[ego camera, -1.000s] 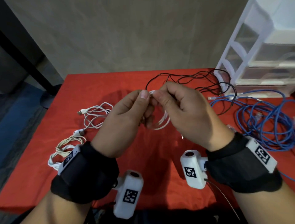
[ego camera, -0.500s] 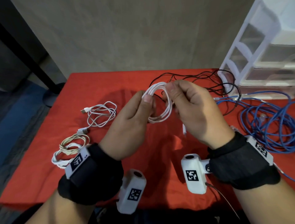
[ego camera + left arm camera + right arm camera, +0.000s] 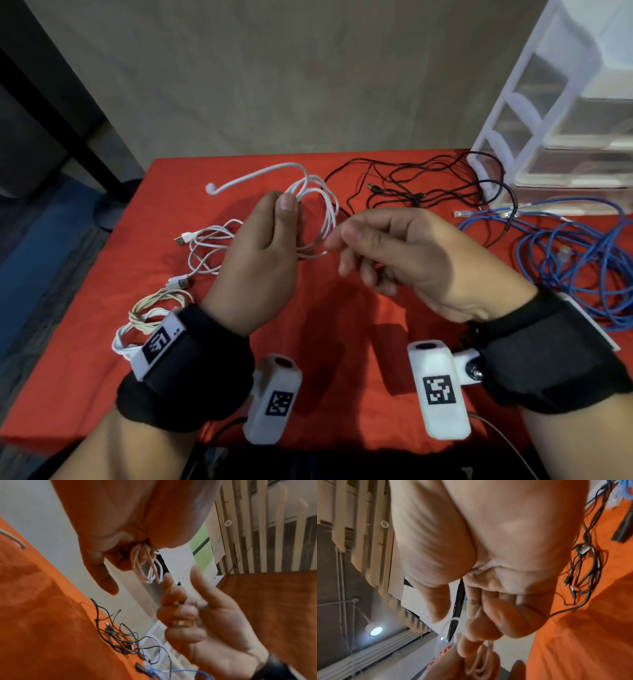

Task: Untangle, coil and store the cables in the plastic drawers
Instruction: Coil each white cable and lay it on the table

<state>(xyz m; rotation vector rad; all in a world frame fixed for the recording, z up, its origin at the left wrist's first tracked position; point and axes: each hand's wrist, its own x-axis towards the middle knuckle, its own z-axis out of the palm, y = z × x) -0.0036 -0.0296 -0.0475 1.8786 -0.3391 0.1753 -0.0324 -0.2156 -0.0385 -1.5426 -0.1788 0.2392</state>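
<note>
My left hand (image 3: 291, 209) is raised over the red table and pinches a small coil of white cable (image 3: 322, 219) between thumb and fingers. The coil's loops hang to the right of the thumb. One free end (image 3: 210, 187) sticks out up and to the left. In the left wrist view the loops (image 3: 147, 572) dangle below the pinching fingers (image 3: 142, 543). My right hand (image 3: 346, 246) is just right of the coil, its fingers loosely curled and its index fingertip at the lowest loop. No grip on the cable shows there. The plastic drawers (image 3: 565, 120) stand at the back right.
A black cable tangle (image 3: 428, 185) lies behind the hands. A heap of blue cable (image 3: 582, 260) is on the right in front of the drawers. A loose white USB cable (image 3: 209, 250) and a cream and white bundle (image 3: 147, 315) lie on the left of the red cloth (image 3: 342, 325).
My right hand has let go of the coil and drawn back to the right. The left hand has lifted the coil, and the cable's free end has swung out to the upper left.
</note>
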